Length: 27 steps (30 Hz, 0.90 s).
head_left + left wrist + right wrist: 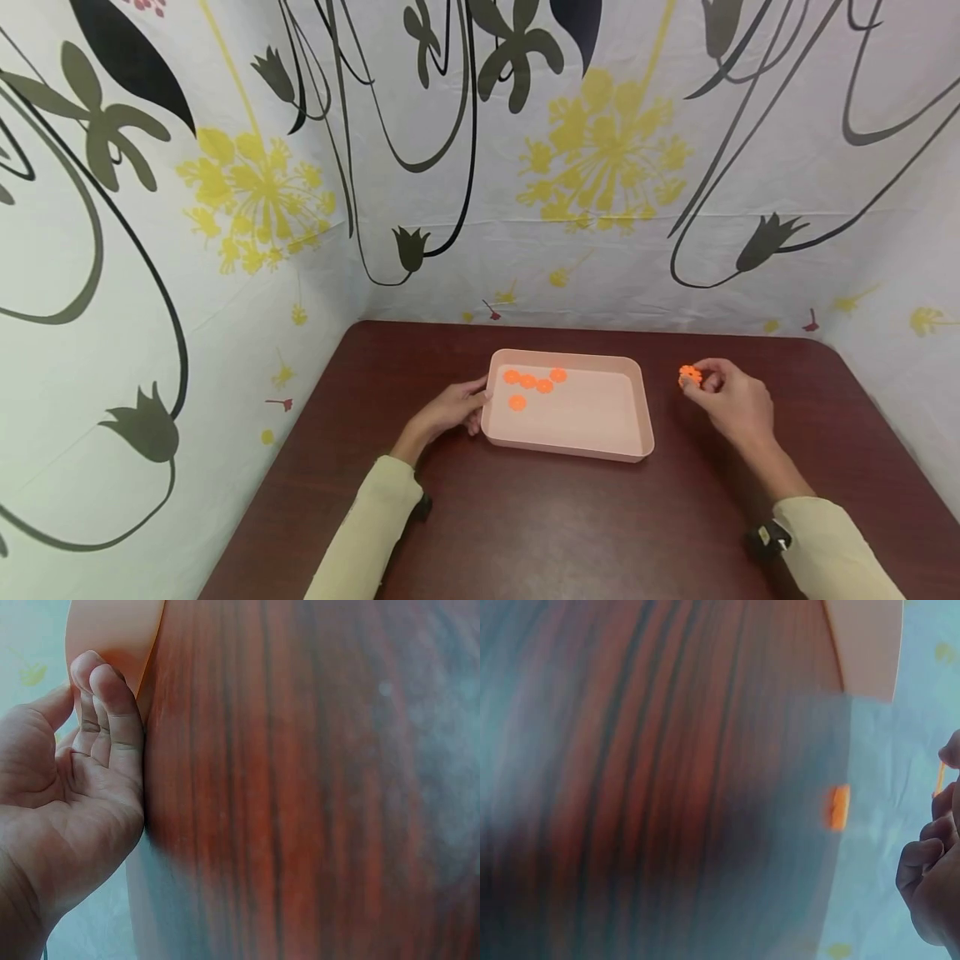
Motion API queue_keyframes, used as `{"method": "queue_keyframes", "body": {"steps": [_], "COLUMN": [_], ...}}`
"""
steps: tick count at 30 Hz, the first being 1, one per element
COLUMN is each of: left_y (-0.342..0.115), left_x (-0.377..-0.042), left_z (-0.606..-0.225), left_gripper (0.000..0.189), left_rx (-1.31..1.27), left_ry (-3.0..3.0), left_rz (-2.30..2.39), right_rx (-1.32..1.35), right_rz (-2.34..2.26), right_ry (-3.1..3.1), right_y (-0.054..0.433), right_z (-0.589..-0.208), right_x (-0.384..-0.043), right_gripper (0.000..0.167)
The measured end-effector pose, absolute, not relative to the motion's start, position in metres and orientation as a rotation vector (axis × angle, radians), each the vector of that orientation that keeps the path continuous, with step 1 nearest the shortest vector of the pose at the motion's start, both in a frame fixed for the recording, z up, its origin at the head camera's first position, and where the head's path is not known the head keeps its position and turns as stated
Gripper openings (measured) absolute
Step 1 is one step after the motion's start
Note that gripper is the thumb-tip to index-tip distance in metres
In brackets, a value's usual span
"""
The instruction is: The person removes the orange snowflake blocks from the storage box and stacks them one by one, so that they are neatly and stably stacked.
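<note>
A shallow peach-coloured tray [600,450] sits on the dark wood table, with several flat orange flower-shaped pieces [517,402] in its left half. My left hand [453,406] grips the tray's left end, thumb at the rim and fingers against the outer side; the left wrist view shows these fingers [112,697] bent against the tray wall. Right of the tray, my right hand [738,404] pinches an orange flower-shaped piece [940,778] between thumb and forefinger, its thin edge showing in the right wrist view. Another orange piece [840,807] lies on the table there.
The dark reddish-brown table [525,533] meets a patterned cloth [480,192] at the back and sides. A dark strap with a small device [772,537] is on the right wrist.
</note>
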<state>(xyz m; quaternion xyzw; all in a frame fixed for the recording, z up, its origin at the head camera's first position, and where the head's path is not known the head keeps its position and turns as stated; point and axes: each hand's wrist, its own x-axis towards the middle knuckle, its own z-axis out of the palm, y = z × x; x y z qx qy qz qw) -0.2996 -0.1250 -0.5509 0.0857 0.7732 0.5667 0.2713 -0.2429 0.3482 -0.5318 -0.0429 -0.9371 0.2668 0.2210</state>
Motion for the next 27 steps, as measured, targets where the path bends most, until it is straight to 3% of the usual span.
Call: {"method": "queue_keyframes", "body": {"steps": [9,27], "left_y": [-0.126,-0.126], "left_x": [-0.301,-0.299], "left_z": [-0.553,-0.554], "left_gripper": [0.058,0.058], "left_rx": [0.222,0.194], "left_ry": [2.086,2.100], "left_rz": [1.535,1.544], "right_rx": [-0.280,-0.194], "right_rz": [0.721,0.721], "right_ry": [-2.632,-2.852], "right_y": [0.381,0.372], "right_z": [-0.541,-0.549], "right_x": [-0.245,-0.264], "right_gripper": [0.043,0.044]}}
